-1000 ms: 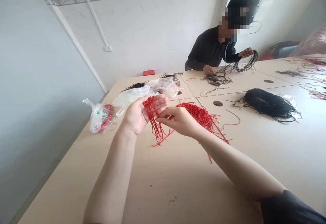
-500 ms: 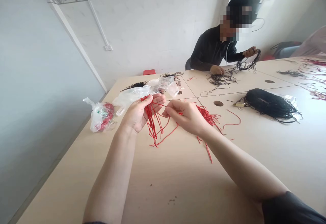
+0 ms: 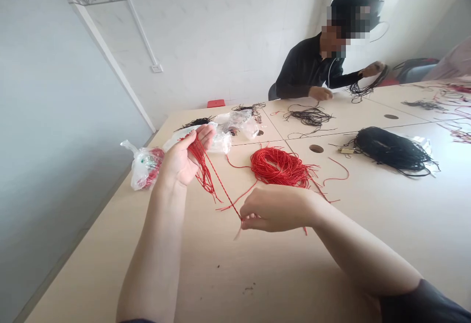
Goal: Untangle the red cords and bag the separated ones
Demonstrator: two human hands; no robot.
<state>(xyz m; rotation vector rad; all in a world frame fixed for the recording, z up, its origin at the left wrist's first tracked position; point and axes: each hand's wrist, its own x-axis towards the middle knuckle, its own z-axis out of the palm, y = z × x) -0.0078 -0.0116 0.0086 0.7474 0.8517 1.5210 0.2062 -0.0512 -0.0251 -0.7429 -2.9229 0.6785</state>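
Note:
My left hand point(image 3: 182, 159) grips a bunch of thin red braided cords point(image 3: 201, 168) that hang down from the fingers. My right hand point(image 3: 274, 210) is lower on the light wooden table point(image 3: 235, 269), its fingertips pinching one long red cord point(image 3: 230, 198) that runs up to the bunch. Beyond my right hand lies a loose coil of red cord point(image 3: 277, 167), not touching either hand. A transparent plastic bag point(image 3: 222, 141) lies just behind my left hand.
A knotted plastic bag of red items point(image 3: 145, 168) sits near the left table edge. A heap of black cords point(image 3: 392, 151) lies at right, with more black cords point(image 3: 309, 115) beyond. Across the table a co-worker point(image 3: 309, 68) holds black cords. The tabletop has round holes point(image 3: 316, 149).
My right hand has moved down and away from my left, drawing one red cord taut. My left hand has shifted left, and the red coil now shows uncovered. The co-worker's raised hand moved right.

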